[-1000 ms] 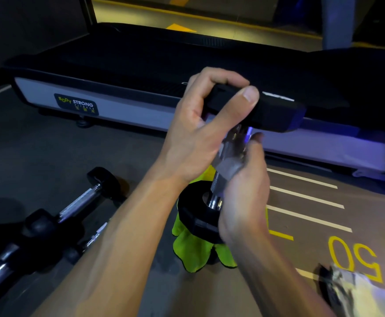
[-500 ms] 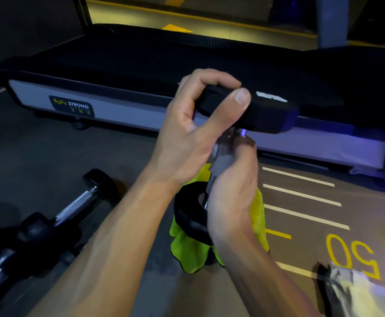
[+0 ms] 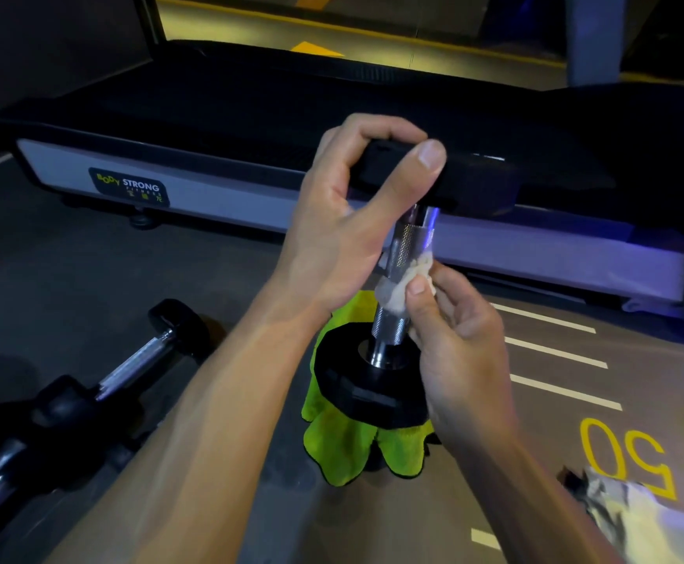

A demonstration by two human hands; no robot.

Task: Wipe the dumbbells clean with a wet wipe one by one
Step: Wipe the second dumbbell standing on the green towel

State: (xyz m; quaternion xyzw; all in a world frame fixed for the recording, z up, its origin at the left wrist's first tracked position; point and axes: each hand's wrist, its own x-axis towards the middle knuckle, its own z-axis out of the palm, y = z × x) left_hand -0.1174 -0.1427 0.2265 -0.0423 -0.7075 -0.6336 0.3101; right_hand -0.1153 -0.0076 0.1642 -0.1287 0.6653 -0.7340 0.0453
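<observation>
A black dumbbell (image 3: 397,254) with a knurled steel handle stands upright, its lower head resting on a yellow-green cloth (image 3: 344,445) on the floor. My left hand (image 3: 348,221) grips the dumbbell's upper head from the left, thumb across its near edge. My right hand (image 3: 458,343) pinches a crumpled white wet wipe (image 3: 401,287) against the middle of the handle from the right. Other black dumbbells (image 3: 136,360) lie on the floor at the lower left.
A treadmill deck (image 3: 218,197) with a grey side rail runs across the floor behind the dumbbell. A crinkled wipe packet (image 3: 637,519) lies at the lower right near yellow "50" floor markings and white lines.
My right hand has slid down and off the handle's front, so the wipe and bare steel handle now show. My left hand keeps its grip on the upper head.
</observation>
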